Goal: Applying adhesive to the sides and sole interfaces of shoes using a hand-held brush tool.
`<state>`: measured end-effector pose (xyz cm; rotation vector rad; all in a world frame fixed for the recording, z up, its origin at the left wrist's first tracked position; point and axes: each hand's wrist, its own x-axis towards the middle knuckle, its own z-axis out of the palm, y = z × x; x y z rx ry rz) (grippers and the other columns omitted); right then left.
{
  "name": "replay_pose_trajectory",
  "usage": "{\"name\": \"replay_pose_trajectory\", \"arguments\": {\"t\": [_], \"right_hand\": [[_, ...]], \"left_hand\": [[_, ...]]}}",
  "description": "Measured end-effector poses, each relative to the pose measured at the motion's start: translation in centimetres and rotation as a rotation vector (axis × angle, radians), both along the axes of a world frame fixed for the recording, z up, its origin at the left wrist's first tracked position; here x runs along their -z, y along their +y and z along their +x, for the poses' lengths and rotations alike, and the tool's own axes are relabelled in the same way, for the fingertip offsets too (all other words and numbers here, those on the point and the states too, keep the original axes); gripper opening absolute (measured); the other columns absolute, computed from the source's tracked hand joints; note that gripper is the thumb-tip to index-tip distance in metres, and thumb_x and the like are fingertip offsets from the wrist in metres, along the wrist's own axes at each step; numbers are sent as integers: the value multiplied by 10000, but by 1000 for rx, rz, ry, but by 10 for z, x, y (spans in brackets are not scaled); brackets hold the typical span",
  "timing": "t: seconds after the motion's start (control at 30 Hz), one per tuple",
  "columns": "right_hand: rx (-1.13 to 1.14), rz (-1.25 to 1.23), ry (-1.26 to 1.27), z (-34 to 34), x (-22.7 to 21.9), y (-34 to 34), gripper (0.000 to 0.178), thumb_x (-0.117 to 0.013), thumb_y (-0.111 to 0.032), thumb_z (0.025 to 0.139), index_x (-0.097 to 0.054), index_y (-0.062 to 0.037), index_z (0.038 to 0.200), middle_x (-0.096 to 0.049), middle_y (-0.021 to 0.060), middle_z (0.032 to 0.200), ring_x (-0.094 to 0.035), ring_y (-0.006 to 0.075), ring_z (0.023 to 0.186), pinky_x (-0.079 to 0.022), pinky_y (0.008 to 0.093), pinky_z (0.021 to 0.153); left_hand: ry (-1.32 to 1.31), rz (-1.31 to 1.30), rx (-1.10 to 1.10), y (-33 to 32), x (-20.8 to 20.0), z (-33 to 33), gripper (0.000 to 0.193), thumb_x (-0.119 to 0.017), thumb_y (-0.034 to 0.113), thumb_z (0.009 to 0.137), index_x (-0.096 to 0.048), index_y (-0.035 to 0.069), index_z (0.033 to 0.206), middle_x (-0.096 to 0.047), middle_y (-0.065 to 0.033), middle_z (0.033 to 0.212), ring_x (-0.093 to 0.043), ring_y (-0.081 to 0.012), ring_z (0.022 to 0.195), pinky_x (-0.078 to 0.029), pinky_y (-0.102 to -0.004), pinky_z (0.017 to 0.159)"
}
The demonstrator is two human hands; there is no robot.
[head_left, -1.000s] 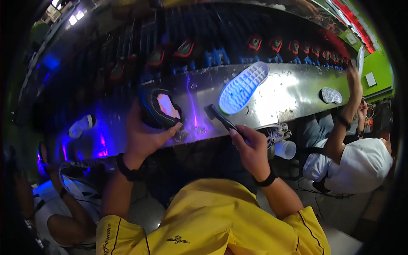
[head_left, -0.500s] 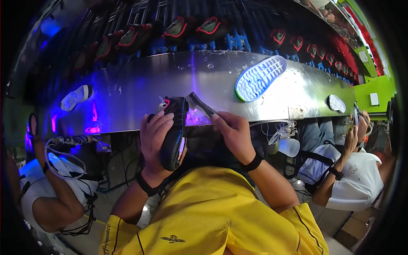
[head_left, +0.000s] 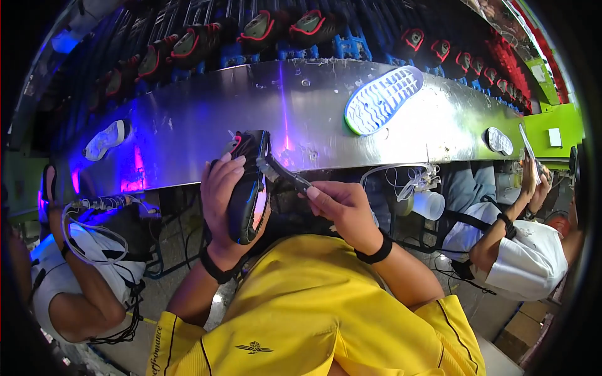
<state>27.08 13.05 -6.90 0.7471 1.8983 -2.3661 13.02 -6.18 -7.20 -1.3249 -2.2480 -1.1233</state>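
My left hand point(head_left: 221, 197) is wrapped round a black shoe upper point(head_left: 246, 210) with a red-trimmed opening. The shoe is held on its side near the bench's front edge, its underside edge turned to the right, with a pale patch showing there. In my right hand point(head_left: 347, 212) I grip a dark-handled brush point(head_left: 290, 178) between thumb and fingers. The brush head is at the shoe's right edge and seems to touch it. A white shoe sole point(head_left: 384, 100) with a blue and green rim lies on the metal bench point(head_left: 213, 119), beyond my right hand.
Black shoes with red trim point(head_left: 257, 28) stand on blue holders point(head_left: 352, 45) along the far side. Smaller soles lie at the bench's left point(head_left: 105, 140) and right point(head_left: 498, 141). Co-workers sit on both sides. A white cup point(head_left: 429, 204) and tubing hang under the bench edge.
My right hand has brought the brush left and down onto the shoe's right edge. My left hand with the shoe has shifted slightly left. The right co-worker's hands moved.
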Motion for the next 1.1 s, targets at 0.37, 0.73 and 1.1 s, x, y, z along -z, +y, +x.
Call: {"name": "replay_pose_trajectory", "arguments": {"t": [0.37, 0.73, 1.1], "right_hand": [[102, 221, 166, 26, -22, -4, 205, -703, -129, 1024, -743, 57, 1100, -658, 16, 784, -545, 72, 693, -430, 253, 610], [107, 257, 263, 44, -40, 5, 148, -713, -27, 965, -740, 54, 1087, -631, 93, 771, -547, 134, 649, -415, 271, 592], [247, 678, 282, 38, -62, 27, 171, -713, -37, 938, -735, 39, 1089, -603, 110, 750, -535, 175, 574, -410, 284, 546]], "left_hand": [[10, -82, -11, 12, -17, 7, 652, -808, 101, 803, -524, 25, 1384, -626, -192, 1374, -570, -447, 1340, -324, -602, 1209], [38, -105, -112, 45, -36, 11, 557, -780, 62, 813, -569, 16, 1327, -650, -190, 1278, -621, -414, 1227, -426, -534, 1124], [-29, -248, -108, 76, -59, 3, 799, -797, 29, 643, -464, 44, 1370, -579, -176, 1271, -547, -401, 1247, -352, -590, 1136]]}}
